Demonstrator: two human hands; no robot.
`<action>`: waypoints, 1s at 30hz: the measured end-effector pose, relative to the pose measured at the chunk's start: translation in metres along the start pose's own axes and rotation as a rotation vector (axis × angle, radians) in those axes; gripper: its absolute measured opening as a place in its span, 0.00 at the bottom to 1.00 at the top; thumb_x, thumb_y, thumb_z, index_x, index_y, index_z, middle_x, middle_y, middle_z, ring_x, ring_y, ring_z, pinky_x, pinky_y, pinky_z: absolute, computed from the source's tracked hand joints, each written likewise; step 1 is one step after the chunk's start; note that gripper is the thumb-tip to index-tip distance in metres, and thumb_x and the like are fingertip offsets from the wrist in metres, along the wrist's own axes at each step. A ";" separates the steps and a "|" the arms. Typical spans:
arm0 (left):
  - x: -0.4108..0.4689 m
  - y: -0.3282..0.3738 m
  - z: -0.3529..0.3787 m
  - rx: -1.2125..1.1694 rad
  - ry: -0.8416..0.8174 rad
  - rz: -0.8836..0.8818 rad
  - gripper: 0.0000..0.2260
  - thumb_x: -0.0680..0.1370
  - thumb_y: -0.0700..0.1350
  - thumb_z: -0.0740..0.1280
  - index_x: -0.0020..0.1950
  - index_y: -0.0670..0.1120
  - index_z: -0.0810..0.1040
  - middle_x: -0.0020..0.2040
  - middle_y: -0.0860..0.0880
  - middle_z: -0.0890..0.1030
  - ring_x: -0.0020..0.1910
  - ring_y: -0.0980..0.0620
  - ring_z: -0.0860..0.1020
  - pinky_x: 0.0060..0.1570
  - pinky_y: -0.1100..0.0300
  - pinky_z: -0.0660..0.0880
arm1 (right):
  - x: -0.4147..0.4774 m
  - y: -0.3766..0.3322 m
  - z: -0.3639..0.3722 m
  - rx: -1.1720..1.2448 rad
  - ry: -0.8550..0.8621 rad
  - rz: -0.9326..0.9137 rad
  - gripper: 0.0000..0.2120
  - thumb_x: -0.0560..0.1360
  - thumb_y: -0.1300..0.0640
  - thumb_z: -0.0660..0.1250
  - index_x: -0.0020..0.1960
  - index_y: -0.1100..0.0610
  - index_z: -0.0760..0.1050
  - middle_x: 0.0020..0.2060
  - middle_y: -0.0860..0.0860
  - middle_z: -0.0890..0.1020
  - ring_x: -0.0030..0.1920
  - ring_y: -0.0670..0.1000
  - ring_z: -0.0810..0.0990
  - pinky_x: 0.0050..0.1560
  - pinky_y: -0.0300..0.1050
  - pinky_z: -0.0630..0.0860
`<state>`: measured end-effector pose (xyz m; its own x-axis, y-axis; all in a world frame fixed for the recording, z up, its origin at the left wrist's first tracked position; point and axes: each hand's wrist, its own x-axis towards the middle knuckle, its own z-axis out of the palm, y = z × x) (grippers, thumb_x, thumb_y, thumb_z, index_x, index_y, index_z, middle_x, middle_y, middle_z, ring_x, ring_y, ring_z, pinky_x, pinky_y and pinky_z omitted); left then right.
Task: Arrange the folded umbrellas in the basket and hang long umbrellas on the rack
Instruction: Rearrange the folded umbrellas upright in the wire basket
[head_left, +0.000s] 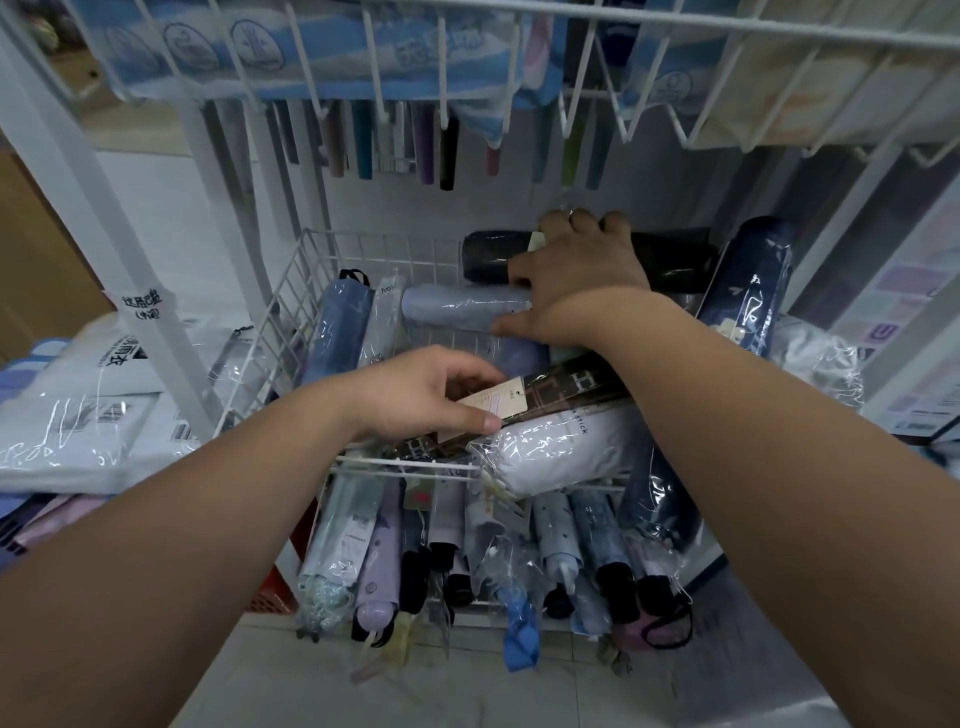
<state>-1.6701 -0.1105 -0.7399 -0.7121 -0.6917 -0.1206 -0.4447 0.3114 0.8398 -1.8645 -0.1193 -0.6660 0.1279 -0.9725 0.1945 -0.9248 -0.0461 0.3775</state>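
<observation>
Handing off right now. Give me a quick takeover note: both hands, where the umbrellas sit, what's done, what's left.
Left hand: pinching the paper tag on the dark plaid umbrella, which lies across the front of the wire basket.
Right hand: pressed on the black folded umbrella at the back of the basket, fingers curled over it.
Done: several folded umbrellas already lie in the basket; the white wrapped umbrella overhangs the front rim. Long umbrellas hang from the rack above.
Left: settle the plaid and white ones; folded umbrellas on the lower shelf look unsorted.

White wire basket (291, 291) holds wrapped folded umbrellas (561, 452), lying flat.
</observation>
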 end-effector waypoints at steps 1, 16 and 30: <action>-0.001 0.000 0.000 -0.002 0.002 0.012 0.19 0.75 0.42 0.76 0.65 0.52 0.80 0.54 0.53 0.86 0.54 0.55 0.84 0.56 0.62 0.79 | 0.000 0.000 -0.001 0.005 -0.002 -0.002 0.32 0.68 0.23 0.59 0.64 0.40 0.75 0.68 0.55 0.69 0.70 0.61 0.65 0.68 0.62 0.59; -0.006 -0.010 0.013 0.223 0.068 0.044 0.29 0.76 0.44 0.75 0.74 0.58 0.68 0.61 0.59 0.80 0.56 0.64 0.79 0.55 0.68 0.77 | 0.000 0.005 -0.005 0.087 -0.061 -0.040 0.24 0.73 0.30 0.61 0.64 0.39 0.77 0.70 0.54 0.69 0.72 0.59 0.64 0.71 0.62 0.57; -0.049 0.011 -0.055 0.665 0.238 -0.122 0.29 0.75 0.53 0.75 0.72 0.67 0.68 0.56 0.59 0.77 0.49 0.61 0.75 0.44 0.66 0.69 | 0.007 0.002 -0.004 0.224 0.012 0.118 0.22 0.77 0.33 0.60 0.63 0.43 0.80 0.70 0.51 0.70 0.71 0.57 0.65 0.69 0.57 0.60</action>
<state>-1.6099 -0.1092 -0.6954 -0.5321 -0.8466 -0.0106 -0.8045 0.5016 0.3180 -1.8640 -0.1252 -0.6606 0.0168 -0.9715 0.2363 -0.9898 0.0172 0.1412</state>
